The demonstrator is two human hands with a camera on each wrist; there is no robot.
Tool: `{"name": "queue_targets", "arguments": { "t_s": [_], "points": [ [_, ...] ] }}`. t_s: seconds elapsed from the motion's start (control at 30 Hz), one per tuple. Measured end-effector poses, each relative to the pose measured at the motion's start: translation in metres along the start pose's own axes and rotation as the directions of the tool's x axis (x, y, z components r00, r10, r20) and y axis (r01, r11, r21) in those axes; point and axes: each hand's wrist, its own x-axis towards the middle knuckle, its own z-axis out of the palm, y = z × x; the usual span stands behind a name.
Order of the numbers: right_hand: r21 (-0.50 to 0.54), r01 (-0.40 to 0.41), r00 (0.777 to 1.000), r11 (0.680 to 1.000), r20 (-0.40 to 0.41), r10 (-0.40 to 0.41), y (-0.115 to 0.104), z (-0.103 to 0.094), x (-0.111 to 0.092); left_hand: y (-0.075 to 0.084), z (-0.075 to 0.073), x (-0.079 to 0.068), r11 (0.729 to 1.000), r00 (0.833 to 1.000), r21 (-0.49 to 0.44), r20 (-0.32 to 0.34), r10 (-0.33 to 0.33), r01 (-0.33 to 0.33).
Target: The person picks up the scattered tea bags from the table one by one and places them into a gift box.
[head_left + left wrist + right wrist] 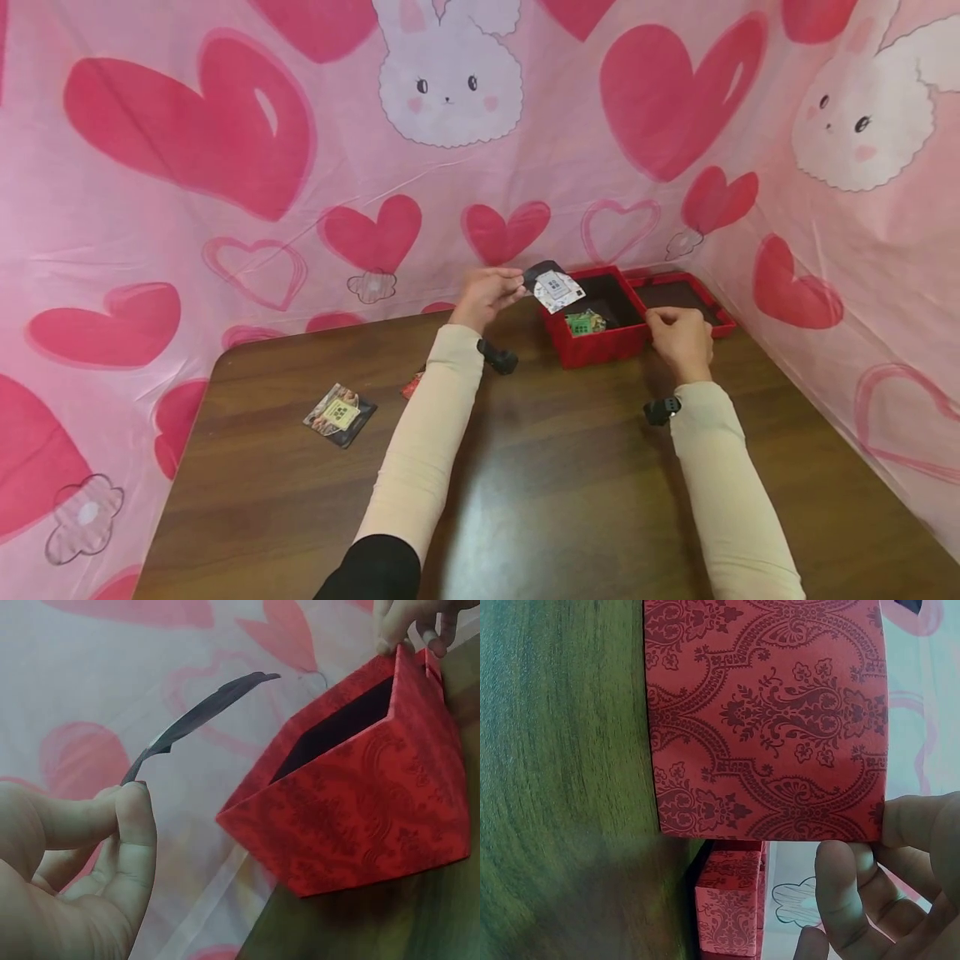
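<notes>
My left hand pinches one edge of a flat black-and-white packet with a printed label, thumb against fingers. The packet hangs in the air by the left rim of a red patterned box. In the left wrist view the packet appears nearly edge-on and slightly bent. My right hand grips the box's near right top corner; the right wrist view shows thumb and fingers around that corner of the box wall. Inside the dark-lined box lies a green packet.
The red box lid lies behind and to the right of the box, dark inside facing up. On the wooden table, a packet with a yellow label lies at left. A red packet is partly hidden by my left forearm.
</notes>
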Motion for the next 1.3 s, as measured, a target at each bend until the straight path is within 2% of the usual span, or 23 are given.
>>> {"name": "queue_targets", "arguments": {
  "t_s": [0.13,0.27,0.43,0.6,0.77,0.93,1.3],
  "points": [
    [0.002,-0.006,1.000,1.000,0.000,0.006,-0.001,0.000,0.000,-0.006,0.011,0.000,0.999,1.000,-0.045,-0.004,0.011,-0.011],
    [-0.004,-0.004,1.000,1.000,-0.002,0.004,0.000,0.001,0.000,-0.015,0.023,0.001,0.998,0.999,-0.055,0.037,0.027,-0.025],
    [0.004,-0.013,1.000,1.000,-0.004,0.013,0.001,0.004,-0.001,-0.028,0.023,0.000,0.996,0.997,0.088,0.077,0.006,-0.013],
    [0.006,-0.011,1.000,1.000,-0.010,0.011,0.001,0.005,-0.001,-0.028,0.009,-0.006,0.977,0.996,0.213,0.086,0.003,-0.022],
    [0.015,-0.010,1.000,1.000,-0.010,0.010,0.001,0.003,0.001,-0.015,-0.009,-0.009,0.961,0.993,0.267,0.107,0.038,-0.066],
    [0.006,0.000,1.000,1.000,-0.016,0.000,0.001,-0.001,0.004,-0.004,-0.034,-0.011,0.942,0.993,0.326,0.111,0.042,-0.076],
    [-0.009,0.001,1.000,1.000,0.000,-0.001,0.001,-0.001,0.001,0.011,-0.079,-0.028,0.911,0.996,0.411,0.087,0.001,-0.037]
  ]
}}
